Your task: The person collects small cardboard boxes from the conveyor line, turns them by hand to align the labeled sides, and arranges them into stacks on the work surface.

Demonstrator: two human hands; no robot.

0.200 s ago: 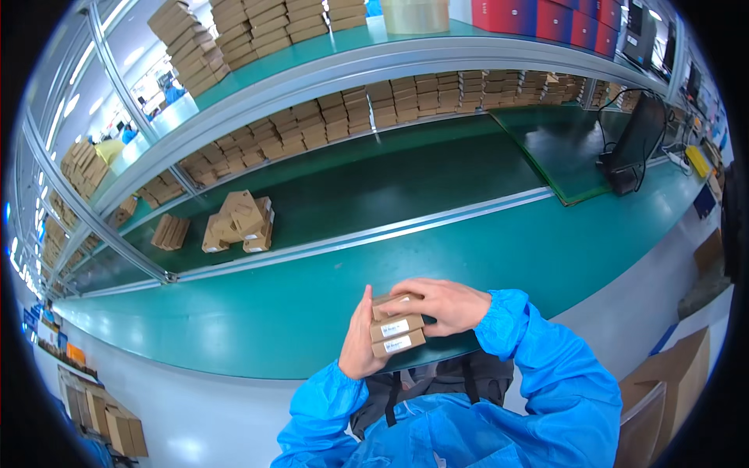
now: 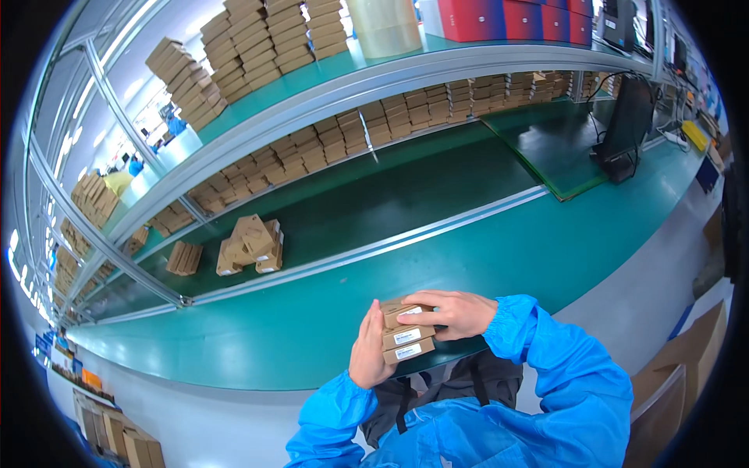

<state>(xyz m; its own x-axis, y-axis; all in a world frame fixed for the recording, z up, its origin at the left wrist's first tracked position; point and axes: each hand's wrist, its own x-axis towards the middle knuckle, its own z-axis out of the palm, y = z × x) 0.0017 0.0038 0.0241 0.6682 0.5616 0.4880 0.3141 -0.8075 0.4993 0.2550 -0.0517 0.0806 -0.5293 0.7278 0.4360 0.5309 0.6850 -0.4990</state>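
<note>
A small stack of flat brown cardboard boxes [image 2: 409, 352] with white labels is held between my hands at the near edge of the green workbench. My left hand [image 2: 370, 352] presses along the stack's left side, its fingers close together and pointing away from me. Over the far end of the stack reaches my right hand [image 2: 455, 313], with fingers across the top box and its label. The right thumb is mostly hidden. Both my arms wear blue sleeves.
On the dark conveyor belt [image 2: 343, 204] lies a loose pile of cardboard boxes [image 2: 252, 240], with a smaller row [image 2: 185, 258] beside it. A metal-framed shelf [image 2: 304, 93] spans above. A black monitor [image 2: 626, 129] with cables stands at the right.
The whole view has shifted slightly with my head. My right fingers have moved further across the top box, partly covering its label. Both hands remain on the stack.
</note>
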